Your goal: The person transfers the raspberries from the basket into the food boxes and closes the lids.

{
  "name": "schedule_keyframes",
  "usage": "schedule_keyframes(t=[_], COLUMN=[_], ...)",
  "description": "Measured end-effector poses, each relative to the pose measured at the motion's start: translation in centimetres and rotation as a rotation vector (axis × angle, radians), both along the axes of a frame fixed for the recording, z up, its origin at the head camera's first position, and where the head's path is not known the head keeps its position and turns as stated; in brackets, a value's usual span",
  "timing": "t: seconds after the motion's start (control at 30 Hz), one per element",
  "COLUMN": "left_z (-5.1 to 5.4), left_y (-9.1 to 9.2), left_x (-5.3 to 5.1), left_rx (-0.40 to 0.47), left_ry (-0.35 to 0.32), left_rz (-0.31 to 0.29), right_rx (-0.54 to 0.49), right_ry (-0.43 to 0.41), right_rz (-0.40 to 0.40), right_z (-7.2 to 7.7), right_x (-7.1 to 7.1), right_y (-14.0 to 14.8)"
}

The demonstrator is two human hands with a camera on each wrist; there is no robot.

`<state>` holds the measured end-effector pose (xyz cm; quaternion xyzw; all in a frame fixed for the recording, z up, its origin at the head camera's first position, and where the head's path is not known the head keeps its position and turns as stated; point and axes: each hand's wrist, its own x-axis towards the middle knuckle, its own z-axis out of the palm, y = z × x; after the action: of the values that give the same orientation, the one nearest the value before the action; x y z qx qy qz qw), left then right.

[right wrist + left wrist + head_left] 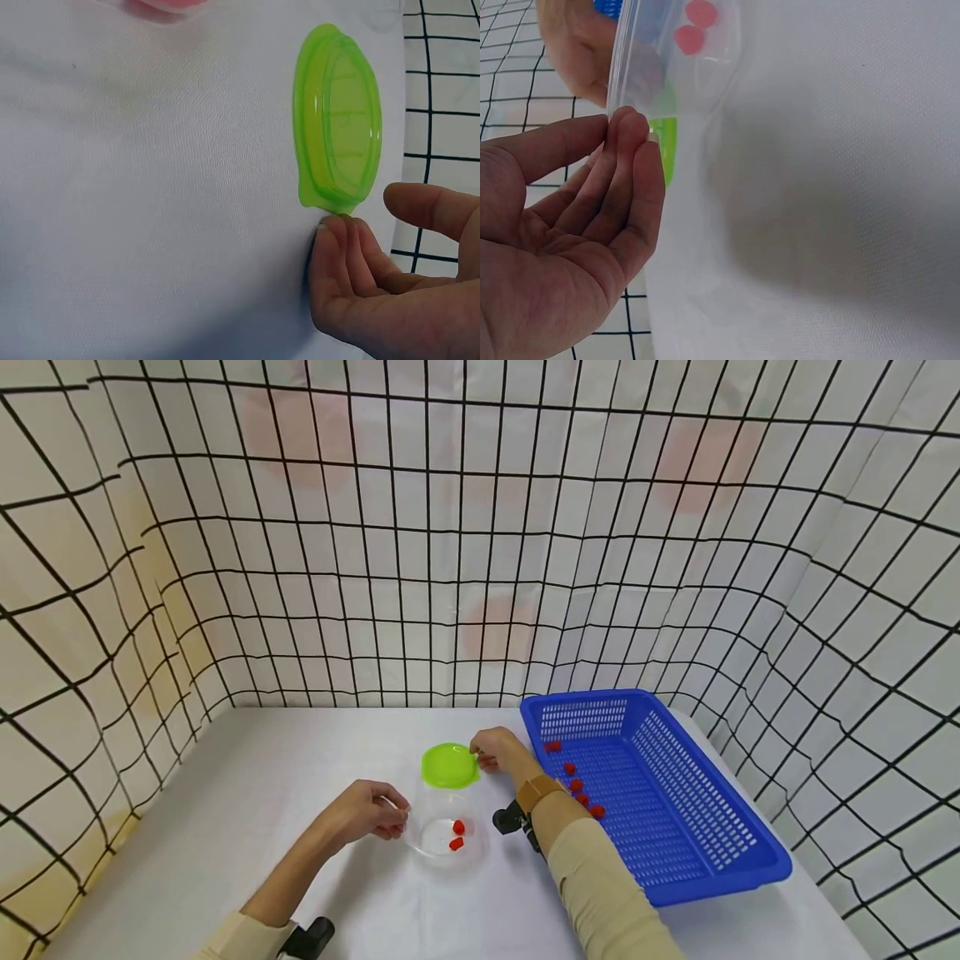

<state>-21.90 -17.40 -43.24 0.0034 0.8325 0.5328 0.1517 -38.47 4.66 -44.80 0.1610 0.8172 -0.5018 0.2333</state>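
My left hand [369, 810] pinches the left rim of a clear plastic bowl [427, 843] between thumb and fingertips. Two small red pieces [458, 827] lie inside the bowl; they show blurred in the left wrist view. Just beyond it, a translucent green lid [450, 766] lies on the white table. The fingertips of my right hand [498, 750] touch the lid's edge at its small tab. In the right wrist view the thumb stands apart from the lid [349, 120], so nothing is pinched there.
A blue perforated basket [776, 864] stands on the right of the table [300, 747], with several red pieces [576, 785] along its left side. Black wire mesh [465, 581] encloses the back and sides. My right forearm reaches past the basket's left edge.
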Motion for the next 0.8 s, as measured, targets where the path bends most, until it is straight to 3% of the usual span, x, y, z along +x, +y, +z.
schedule_keyframes(t=[0.3,0.57,0.8], left_z=[-0.2,-0.2,-0.4], left_y=[-0.2,-0.2,-0.1], left_x=[-0.1,-0.3,-0.3], left_rx=[0.002,0.002,0.011], left_ry=[0.009,0.013,0.008], left_rz=[-0.007,-0.007,-0.01], right_rx=[0.193,0.374,0.41], right_ry=[0.111,0.21,0.219], right_rz=[0.011,0.07,0.051], right_z=[-0.9,-1.1,-1.1], right_x=[-0.8,-0.3,0.3], right_y=[-1.0,-1.5,-1.5])
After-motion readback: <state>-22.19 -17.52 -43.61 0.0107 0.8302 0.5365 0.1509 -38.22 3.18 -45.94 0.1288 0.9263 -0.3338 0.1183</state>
